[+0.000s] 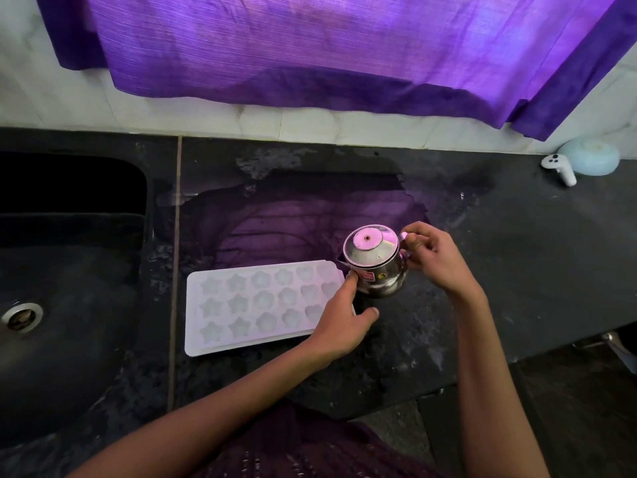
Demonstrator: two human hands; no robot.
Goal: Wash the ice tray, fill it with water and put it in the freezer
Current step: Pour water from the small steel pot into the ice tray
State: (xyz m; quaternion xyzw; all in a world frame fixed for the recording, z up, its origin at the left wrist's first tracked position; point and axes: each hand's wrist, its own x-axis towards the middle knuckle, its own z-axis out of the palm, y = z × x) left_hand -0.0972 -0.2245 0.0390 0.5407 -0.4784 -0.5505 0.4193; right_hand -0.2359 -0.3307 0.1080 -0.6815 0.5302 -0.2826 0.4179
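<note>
Ice tray (265, 305): white, moulded with star and flower cavities in three rows; lies flat on the wet black countertop (482, 253), just right of the sink (69, 270). Cavities look pale; whether any hold water cannot be told.

Steel pot (374, 262): small, lidded, with a short spout on its left side pointing at the tray's far right corner; red label and a round sticker on its belly. Contents hidden by the lid; presumably water for filling.

Right hand (431, 257): fingers curled round the pot's handle, grasping it.

Left hand (344, 319): fingertips touching the pot's lower front beside the spout, thumb free; it steadies the pot and covers the tray's right end.

Step in hand, as judged: filling. Done well, the spout sits low over one cavity at a time, tilted slowly for a thin stream, the left hand guiding, each cavity stopped short of the rim so the tray can be carried level.

Sink: dark basin, metal drain (21, 317); no standing water visible.

Beyond: purple curtain (344, 46); white controller (558, 167) and pale round object (591, 157) at far right.
</note>
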